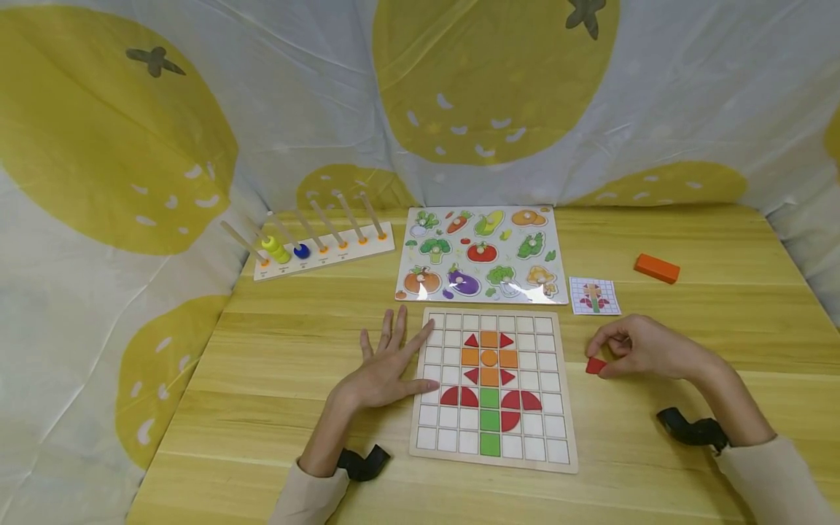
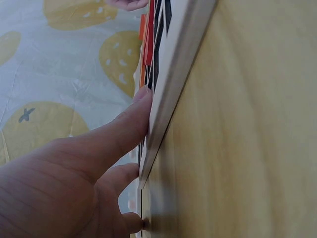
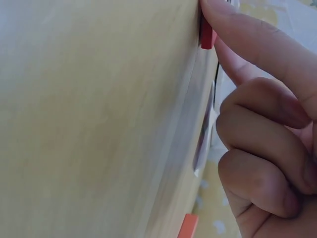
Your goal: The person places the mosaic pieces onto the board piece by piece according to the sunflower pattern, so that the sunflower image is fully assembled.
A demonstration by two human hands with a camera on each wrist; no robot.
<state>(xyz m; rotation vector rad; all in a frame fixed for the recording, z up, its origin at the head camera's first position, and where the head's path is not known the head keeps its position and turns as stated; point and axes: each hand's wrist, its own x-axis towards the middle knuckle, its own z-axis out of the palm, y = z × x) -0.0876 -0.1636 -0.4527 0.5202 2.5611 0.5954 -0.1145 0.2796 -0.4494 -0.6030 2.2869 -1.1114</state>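
Lemon-print cloth hangs behind my wooden table (image 1: 722, 306). My left hand (image 1: 387, 368) lies flat with fingers spread, steadying the left edge of the grid board (image 1: 558, 445). My right hand (image 1: 639, 346) pinches one small red piece (image 1: 596, 365) against the table, just right of the board. I judge I am mid-placement: next comes lifting it into a matching empty cell, checked against the one pattern card (image 1: 593, 296). Three green squares, four orange squares and one orange disc already sit in.

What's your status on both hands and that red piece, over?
Left hand flat, fingers spread, steadying the grid board. Right hand pinching red piece on the table, just right of the board. Nothing between piece and board.
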